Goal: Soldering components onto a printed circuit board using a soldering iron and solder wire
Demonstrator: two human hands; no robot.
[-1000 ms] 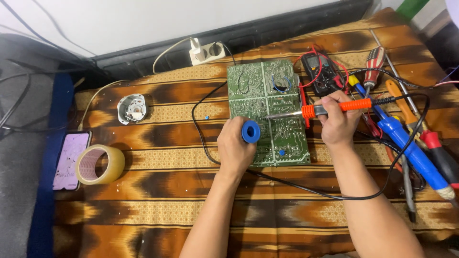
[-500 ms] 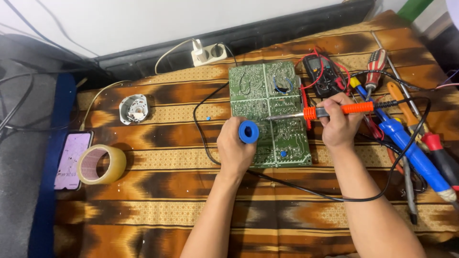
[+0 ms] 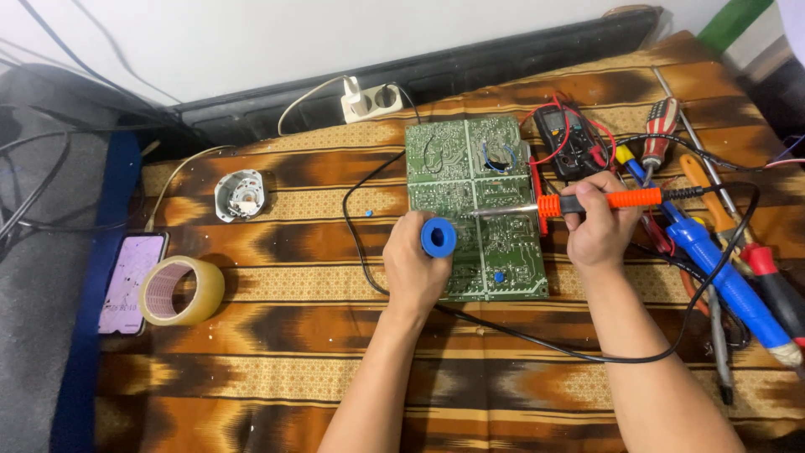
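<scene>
Green circuit board point(image 3: 474, 205) lies flat on the desk point(image 3: 277, 335), which is covered in a brown and gold patterned cloth. Both forearms reach up from the near edge and meet over the board's lower half. The left hand point(image 3: 417, 267) is curled with its knuckles up, its grip closed around a blue spool point(image 3: 438, 236) that sits on top of the fist, just at the board's left edge. The right hand point(image 3: 597, 225) is wrapped around the orange handle of a soldering iron point(image 3: 587, 201), its grip pressed firmly round it, the wrist bent a little inward. The iron lies nearly level, its metal tip pointing left across the board toward the spool. Its black cord loops down round the right forearm and across the cloth. Right of the hand lie screwdrivers point(image 3: 729, 277) and a black multimeter point(image 3: 566, 138). Far left sit a roll of tape point(image 3: 180, 291), a phone point(image 3: 130, 281) and a small round metal part point(image 3: 239, 195).
</scene>
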